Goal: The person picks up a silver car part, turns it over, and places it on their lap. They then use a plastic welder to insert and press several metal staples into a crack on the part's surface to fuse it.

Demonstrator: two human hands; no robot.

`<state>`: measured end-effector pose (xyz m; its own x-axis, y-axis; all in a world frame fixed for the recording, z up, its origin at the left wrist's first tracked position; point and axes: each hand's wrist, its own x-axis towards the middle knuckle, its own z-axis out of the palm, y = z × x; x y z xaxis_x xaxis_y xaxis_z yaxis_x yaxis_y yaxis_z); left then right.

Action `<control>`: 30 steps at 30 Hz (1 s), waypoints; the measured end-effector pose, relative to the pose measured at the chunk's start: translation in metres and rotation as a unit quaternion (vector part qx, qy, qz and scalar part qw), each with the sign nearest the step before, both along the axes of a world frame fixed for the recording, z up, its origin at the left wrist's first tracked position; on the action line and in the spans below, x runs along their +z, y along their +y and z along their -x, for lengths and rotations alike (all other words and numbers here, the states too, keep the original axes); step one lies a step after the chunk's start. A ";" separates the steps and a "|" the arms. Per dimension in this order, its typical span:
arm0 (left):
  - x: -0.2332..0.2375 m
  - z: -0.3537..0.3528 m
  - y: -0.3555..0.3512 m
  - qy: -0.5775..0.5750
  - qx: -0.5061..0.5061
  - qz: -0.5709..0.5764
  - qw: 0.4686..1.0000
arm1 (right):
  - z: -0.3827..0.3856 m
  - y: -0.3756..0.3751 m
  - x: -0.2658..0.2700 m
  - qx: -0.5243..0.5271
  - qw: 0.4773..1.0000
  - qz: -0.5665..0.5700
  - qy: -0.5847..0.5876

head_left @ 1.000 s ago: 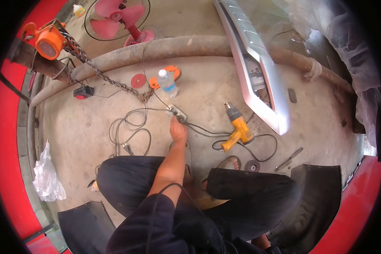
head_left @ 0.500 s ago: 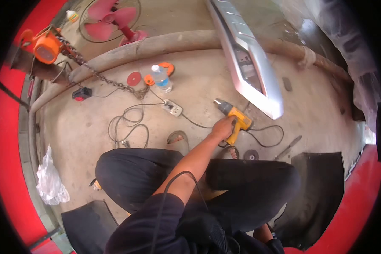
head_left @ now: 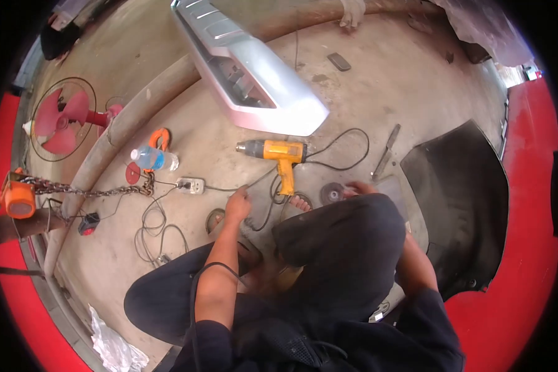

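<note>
The yellow heat gun (head_left: 284, 150) lies on the floor ahead of my feet, its dark nozzle pointing left and its handle toward me. My left hand (head_left: 238, 203) is just left of that handle, fingers curled, the fingertips right at the power cord (head_left: 219, 189). Whether it grips the cord I cannot tell. By my foot lies a dark grinding disc (head_left: 332, 193). Partly hidden behind my knee, my right hand (head_left: 359, 188) reaches to the disc's right edge with fingers stretched out and apart. Above the heat gun is the tip of a long silver panel (head_left: 282, 80).
A power strip (head_left: 191, 185), water bottle (head_left: 155, 159), red disc (head_left: 132, 173) and orange hook (head_left: 159, 137) are at left. An orange chain hoist (head_left: 20, 199) and pink fan (head_left: 63, 121) stand farther left. A flat tool (head_left: 387, 150) and black sheet (head_left: 465, 198) lie right.
My left hand has let go of the heat gun, now lying on the floor, and moved left to the cord. My right hand has come forward to the grinding disc. The view has turned right.
</note>
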<state>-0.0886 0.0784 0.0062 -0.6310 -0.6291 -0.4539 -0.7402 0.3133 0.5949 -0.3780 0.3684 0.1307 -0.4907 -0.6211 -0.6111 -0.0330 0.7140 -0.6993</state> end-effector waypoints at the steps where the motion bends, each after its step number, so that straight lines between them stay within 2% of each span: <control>1: -0.003 -0.001 0.002 -0.006 0.010 -0.017 1.000 | -0.013 -0.042 0.029 -0.017 0.998 -0.032 -0.044; 3: -0.001 -0.006 0.014 0.000 0.018 -0.019 1.000 | -0.024 -0.071 -0.029 0.029 0.999 -0.007 -0.033; 5: 0.000 -0.012 0.027 -0.001 0.028 -0.042 0.999 | -0.042 -0.105 -0.104 0.090 0.994 -0.064 -0.001; 8: -0.002 -0.027 0.053 -0.080 -0.010 -0.075 0.994 | -0.072 -0.144 -0.089 0.050 0.993 -0.099 -0.037; 10: -0.015 -0.048 0.072 -0.116 -0.121 0.041 0.985 | -0.086 -0.157 -0.098 0.012 0.995 -0.094 0.030; 12: -0.036 -0.063 0.087 -0.139 -0.156 0.068 0.976 | -0.083 -0.163 -0.093 0.014 0.994 -0.098 0.052; 13: -0.036 -0.056 0.090 -0.156 -0.184 0.092 0.966 | -0.080 -0.166 -0.097 -0.010 0.993 -0.109 0.037; 15: -0.021 -0.040 0.101 -0.164 -0.177 0.104 0.965 | -0.074 -0.166 -0.105 -0.035 0.992 -0.121 0.020; 16: -0.012 -0.033 0.104 -0.171 -0.164 0.114 0.965 | -0.070 -0.163 -0.112 -0.070 0.994 -0.078 0.034; 17: -0.030 -0.038 0.099 -0.162 -0.197 0.096 0.962 | -0.066 -0.160 -0.117 -0.103 0.993 -0.034 0.047; 18: -0.020 -0.031 0.097 -0.164 -0.194 0.099 0.962 | -0.059 -0.152 -0.138 -0.100 0.993 -0.031 0.046; 20: 0.011 -0.001 0.088 -0.214 -0.205 0.020 0.955 | -0.032 -0.133 -0.182 -0.170 0.985 0.036 0.007; 21: 0.009 0.011 0.085 -0.214 -0.197 0.024 0.957 | -0.013 -0.128 -0.157 -0.233 0.970 0.070 0.025; 22: 0.006 0.020 0.082 -0.163 -0.194 0.032 0.967 | 0.008 -0.123 -0.117 -0.296 0.949 0.102 0.040; 23: 0.005 0.034 0.080 -0.110 -0.191 0.041 0.974 | 0.032 -0.118 -0.096 -0.359 0.929 0.083 -0.015; 24: 0.011 0.060 0.077 -0.014 -0.167 0.041 0.985 | 0.054 -0.108 -0.080 -0.358 0.928 0.104 0.015; 25: 0.036 0.098 0.075 0.037 -0.140 0.028 0.989 | 0.088 -0.092 -0.115 -0.387 0.909 0.156 0.024; 26: 0.046 0.133 0.074 0.096 -0.118 0.027 0.988 | 0.115 -0.081 -0.123 -0.424 0.888 0.178 0.022; 27: 0.077 0.168 0.072 0.093 -0.121 0.002 0.988 | 0.139 -0.074 -0.120 -0.466 0.867 0.175 0.027; 28: 0.103 0.196 0.072 0.157 -0.124 -0.002 0.980 | 0.158 -0.067 -0.114 -0.509 0.843 0.170 0.033; 29: 0.121 0.213 0.075 0.220 -0.127 -0.004 0.967 | 0.171 -0.059 -0.107 -0.539 0.824 0.173 0.019; 30: 0.129 0.221 0.080 0.223 -0.119 0.003 0.967 | 0.183 -0.053 -0.101 -0.568 0.804 0.177 0.005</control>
